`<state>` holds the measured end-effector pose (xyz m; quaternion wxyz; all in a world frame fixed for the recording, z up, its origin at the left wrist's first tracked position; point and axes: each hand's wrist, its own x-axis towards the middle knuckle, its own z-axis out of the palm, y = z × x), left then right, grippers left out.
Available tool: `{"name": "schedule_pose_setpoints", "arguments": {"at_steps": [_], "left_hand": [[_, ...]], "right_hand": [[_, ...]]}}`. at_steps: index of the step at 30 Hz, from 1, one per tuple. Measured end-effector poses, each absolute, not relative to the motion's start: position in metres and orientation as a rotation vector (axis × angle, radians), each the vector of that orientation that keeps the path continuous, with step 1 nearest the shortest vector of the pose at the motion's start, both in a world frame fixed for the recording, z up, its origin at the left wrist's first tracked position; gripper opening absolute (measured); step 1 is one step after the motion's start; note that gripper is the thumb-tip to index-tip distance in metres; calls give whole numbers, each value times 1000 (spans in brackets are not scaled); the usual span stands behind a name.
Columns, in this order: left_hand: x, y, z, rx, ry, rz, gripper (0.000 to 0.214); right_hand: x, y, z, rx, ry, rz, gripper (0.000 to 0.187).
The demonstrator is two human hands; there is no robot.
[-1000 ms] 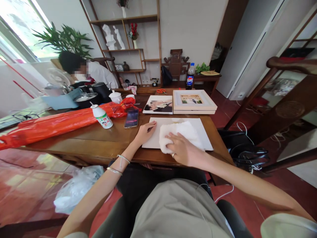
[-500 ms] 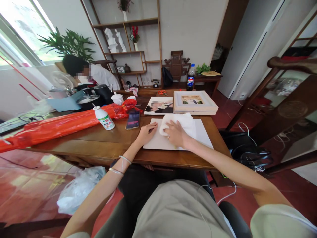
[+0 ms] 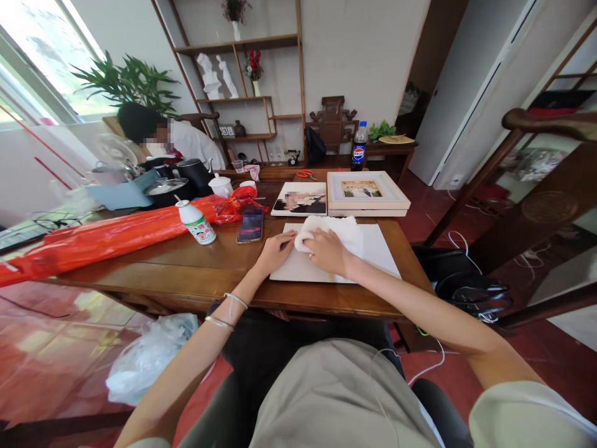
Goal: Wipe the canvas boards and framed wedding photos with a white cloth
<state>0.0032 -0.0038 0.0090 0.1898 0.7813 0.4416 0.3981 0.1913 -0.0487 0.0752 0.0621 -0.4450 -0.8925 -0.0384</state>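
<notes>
A white rectangular board [image 3: 373, 252] lies flat near the front edge of the wooden table. On its left edge rests my left hand [image 3: 277, 250], fingers stretched forward and the thumb a little apart, gripping nothing. My right hand [image 3: 329, 254] has its fingers curled into a white cloth [image 3: 342, 228] and presses it onto the board. Part of the cloth is bunched up by the fingertips, close to my left hand; the rest spreads toward the board's far edge. Some of the board is hidden under the cloth and hand.
Behind the board are a photo panel [image 3: 301, 199] and a framed picture [image 3: 368, 193]. Leftward lie a phone [image 3: 250, 225], a white bottle [image 3: 196, 223] and a long red plastic-wrapped bundle [image 3: 116, 236]. Orange-handled pliers [image 3: 305, 174] and a cola bottle [image 3: 359, 149] stand farther back. A person [image 3: 196, 146] sits at far left.
My right hand has slid slightly left with the cloth, which now bunches up nearer my left hand. More of the board's right side shows. My left hand has stayed in place.
</notes>
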Motion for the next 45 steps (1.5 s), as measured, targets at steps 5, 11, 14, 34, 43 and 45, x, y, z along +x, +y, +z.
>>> {"name": "schedule_pose_setpoints", "arguments": {"at_steps": [5, 11, 14, 34, 43, 45], "left_hand": [[-1, -1, 9, 2161, 1204, 1098, 29], [-1, 1, 5, 2117, 1194, 1162, 32], [0, 2, 3, 2122, 1174, 1180, 33], [4, -4, 9, 2233, 1293, 1132, 30], [3, -3, 6, 2219, 1259, 1149, 32], [3, -3, 5, 2214, 1257, 1161, 31]], "right_hand": [[163, -81, 83, -1394, -2730, -250, 33], [145, -146, 89, -1077, -2901, -338, 24], [151, -142, 89, -988, -2898, -244, 20], [161, 34, 99, -1167, -2812, 25, 26], [257, 23, 102, -1349, -2813, 54, 19], [285, 16, 98, -1388, -2753, 52, 19]]}}
